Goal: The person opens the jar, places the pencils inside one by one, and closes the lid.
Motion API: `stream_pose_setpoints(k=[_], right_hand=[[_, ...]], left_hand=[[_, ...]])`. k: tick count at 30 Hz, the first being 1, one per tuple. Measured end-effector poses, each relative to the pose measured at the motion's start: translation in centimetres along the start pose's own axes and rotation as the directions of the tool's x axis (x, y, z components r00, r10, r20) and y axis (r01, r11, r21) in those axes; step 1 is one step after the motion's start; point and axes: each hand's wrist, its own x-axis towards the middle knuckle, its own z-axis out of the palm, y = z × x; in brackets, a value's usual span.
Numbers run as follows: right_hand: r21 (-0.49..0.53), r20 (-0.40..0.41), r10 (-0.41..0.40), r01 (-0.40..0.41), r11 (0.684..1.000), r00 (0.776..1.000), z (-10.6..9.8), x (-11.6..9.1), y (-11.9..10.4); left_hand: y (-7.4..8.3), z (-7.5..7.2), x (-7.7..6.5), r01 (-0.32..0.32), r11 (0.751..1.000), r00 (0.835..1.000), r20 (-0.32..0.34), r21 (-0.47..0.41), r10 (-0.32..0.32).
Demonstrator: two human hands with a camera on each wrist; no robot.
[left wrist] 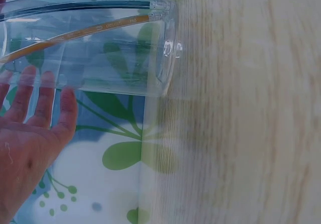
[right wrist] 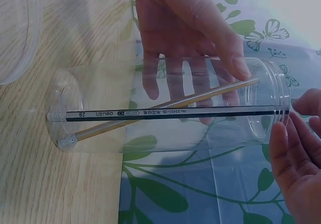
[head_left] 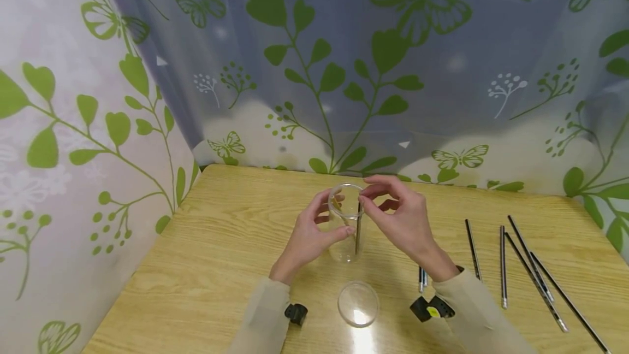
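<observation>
A clear cylindrical jar (head_left: 343, 254) stands upright on the wooden table with its mouth uncovered. My left hand (head_left: 314, 229) holds it from the left, the thumb on the near side and the fingers round the far side. Inside the jar, an orange pencil (right wrist: 110, 127) leans diagonally with its eraser end at the bottom. Beside it a black pencil (right wrist: 165, 114) runs nearly straight, its eraser end at the bottom too. My right hand (head_left: 400, 220) is at the jar's rim, thumb and fingertips pinching the upper end of the black pencil.
A round clear lid (head_left: 358, 304) lies on the table in front of the jar. Several dark pencils (head_left: 503, 266) are spread out at the right. More pencil ends (head_left: 421, 280) show beside my right wrist. A patterned curtain (head_left: 314, 124) hangs behind the table's back edge.
</observation>
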Motion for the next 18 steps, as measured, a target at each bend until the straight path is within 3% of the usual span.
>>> stream_pose_setpoints(k=[13, 18], right_hand=[[0.121, -0.059, 0.001, 0.006, 0.993, 0.998, -1.2, -0.3, 0.2], [0.098, -0.094, 0.093, -0.083, 0.992, 0.991, -2.9, -0.6, 1.0]], left_hand=[[0.1, -0.1, 0.0, -0.007, 1.000, 1.000, 0.009, -0.007, 0.007], [0.0, 0.0, -0.1, -0.010, 1.000, 1.000, 0.012, -0.014, 0.010]])
